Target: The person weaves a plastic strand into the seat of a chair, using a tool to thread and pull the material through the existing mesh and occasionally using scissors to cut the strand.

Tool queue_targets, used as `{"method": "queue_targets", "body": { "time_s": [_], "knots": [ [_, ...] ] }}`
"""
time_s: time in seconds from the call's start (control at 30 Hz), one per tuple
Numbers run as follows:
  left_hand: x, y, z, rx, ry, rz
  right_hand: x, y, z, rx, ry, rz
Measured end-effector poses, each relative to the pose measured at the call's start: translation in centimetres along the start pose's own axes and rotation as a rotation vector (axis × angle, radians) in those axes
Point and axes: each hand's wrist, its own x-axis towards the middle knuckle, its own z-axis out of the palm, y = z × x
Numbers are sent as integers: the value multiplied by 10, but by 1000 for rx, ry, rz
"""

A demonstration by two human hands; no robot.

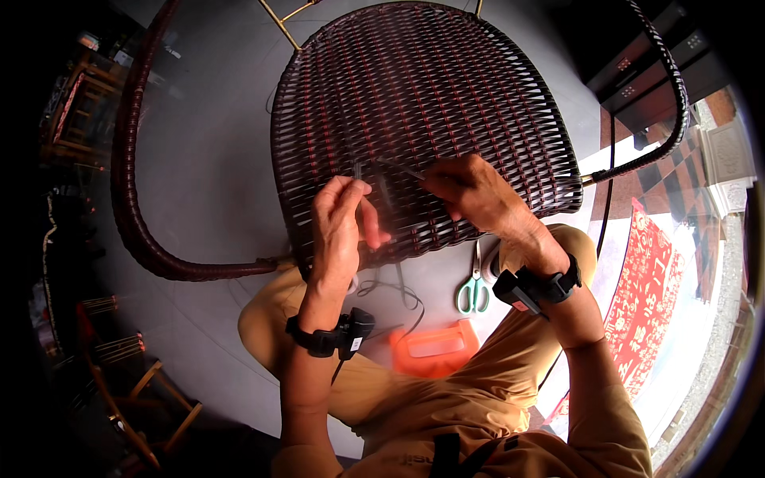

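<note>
A woven chair seat [418, 107] of dark brown strands with reddish rows lies before me, rounded at its far end. Over its near left part, my left hand [342, 215] pinches a thin, dark flat strip [358, 169] between thumb and forefinger. My right hand [478, 191] is closed on a slim grey piece [401, 169], whose tip points left towards the strip. Whether that piece is a tool or the strip's end, I cannot tell. The two hands are apart, both above the weave.
Wrapped chair arms curve out at left [128, 179] and right [675, 119]. On the floor between my legs lie green-handled scissors [474, 291], an orange plastic handled object [436, 352] and a loose grey strip [412, 299]. A red printed mat [642, 299] lies at right.
</note>
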Motion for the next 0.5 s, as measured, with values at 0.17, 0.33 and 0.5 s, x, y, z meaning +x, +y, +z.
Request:
{"method": "queue_targets", "body": {
  "time_s": [0.17,0.33,0.5],
  "knots": [
    [1,0,3,0,6,4,-10,-14,10,-71,54,20],
    [5,-1,4,-3,49,-10,-12,-23,23,-20,190,247],
    [5,0,2,14,74,9,-9,-24,23,-182,273,121]
  ]
}}
